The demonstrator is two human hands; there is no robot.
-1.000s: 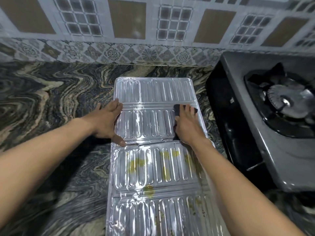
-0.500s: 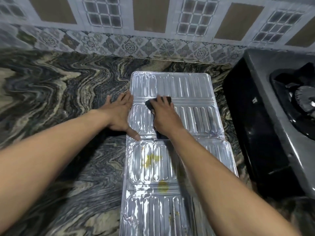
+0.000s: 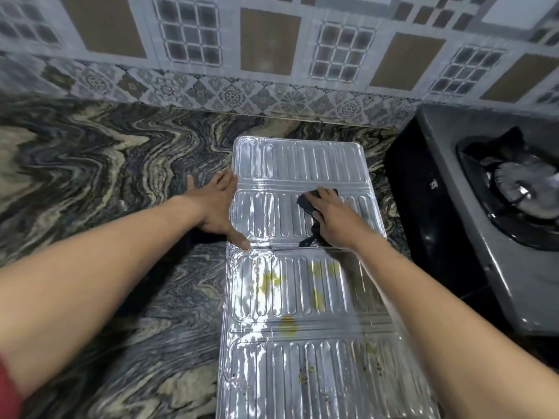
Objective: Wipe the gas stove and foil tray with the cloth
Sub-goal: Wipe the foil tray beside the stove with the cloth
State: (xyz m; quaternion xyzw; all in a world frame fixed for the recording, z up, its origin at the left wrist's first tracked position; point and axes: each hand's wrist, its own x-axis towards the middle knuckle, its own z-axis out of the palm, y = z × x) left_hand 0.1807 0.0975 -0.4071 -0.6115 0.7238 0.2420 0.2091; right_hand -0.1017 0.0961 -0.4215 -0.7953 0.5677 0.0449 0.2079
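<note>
A long ribbed silver foil tray [image 3: 290,164] lies on the marble counter, running from the wall towards me. Yellow-green stains mark its nearer panels. My right hand [image 3: 334,220] presses a dark cloth [image 3: 308,202] flat onto the tray's second panel from the wall, right of its middle. The cloth shows at the fingertips and trails out under the palm. My left hand [image 3: 216,207] rests flat and spread on the tray's left edge, thumb on the fold line. The grey gas stove [image 3: 472,225] with its burner [image 3: 520,192] stands to the right of the tray.
Dark swirled marble counter [image 3: 106,182] spreads to the left of the tray. A patterned tiled wall [image 3: 272,55] closes the back. The stove's black side [image 3: 423,192] stands close beside the tray's right edge.
My right hand with the cloth has slid from the panel's left part back to the right. The left hand stays on the tray's left edge. The view has shifted.
</note>
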